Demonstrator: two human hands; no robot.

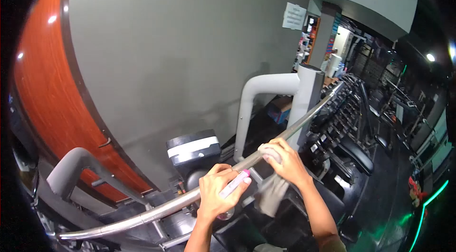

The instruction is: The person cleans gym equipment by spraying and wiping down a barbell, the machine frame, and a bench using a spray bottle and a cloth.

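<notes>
A long metal bar [175, 204] runs from the lower left up to the right. My left hand [219, 190] is closed around a white tube with a pink end [234, 184], close against the bar. Farther right along the bar, my right hand [283, 159] grips a light-coloured cloth [272, 195], which hangs below the fingers and is blurred. The cloth's bunched top lies between my right fingers and the bar.
A grey post [308, 85] with a curved tube stands behind the bar. Beside it are a black box with a white band [194, 147] and a reddish door [52, 95]. Dumbbells [339, 114] line a rack at the right, near a black bench [356, 154].
</notes>
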